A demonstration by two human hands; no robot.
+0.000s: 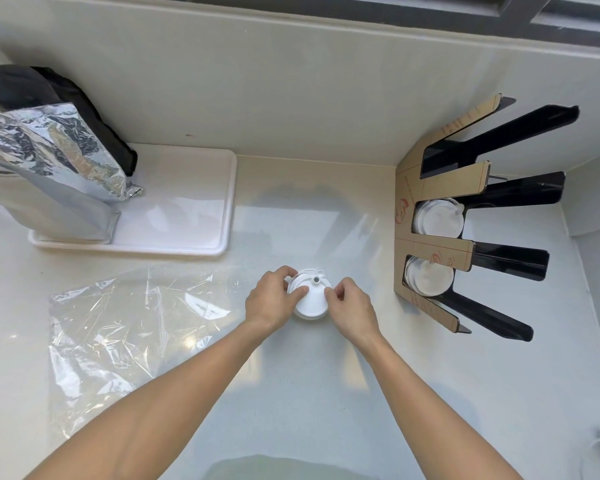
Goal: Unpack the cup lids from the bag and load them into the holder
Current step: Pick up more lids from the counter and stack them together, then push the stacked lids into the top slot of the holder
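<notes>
A short stack of white cup lids (310, 304) stands on the pale counter in the middle of the view. My left hand (274, 299) grips its left side and my right hand (352, 308) pinches its right edge. An empty clear plastic bag (125, 327) lies flat on the counter to the left of my hands. The holder (430, 244), black with brown protective film, stands at the right. Two of its slots hold white lids (439, 218), and its far slot looks empty.
A white tray (191, 233) sits at the back left with a silver foil pouch (52, 157) and a black bag (32, 84) on it. A wall runs along the back of the counter, with a window frame above.
</notes>
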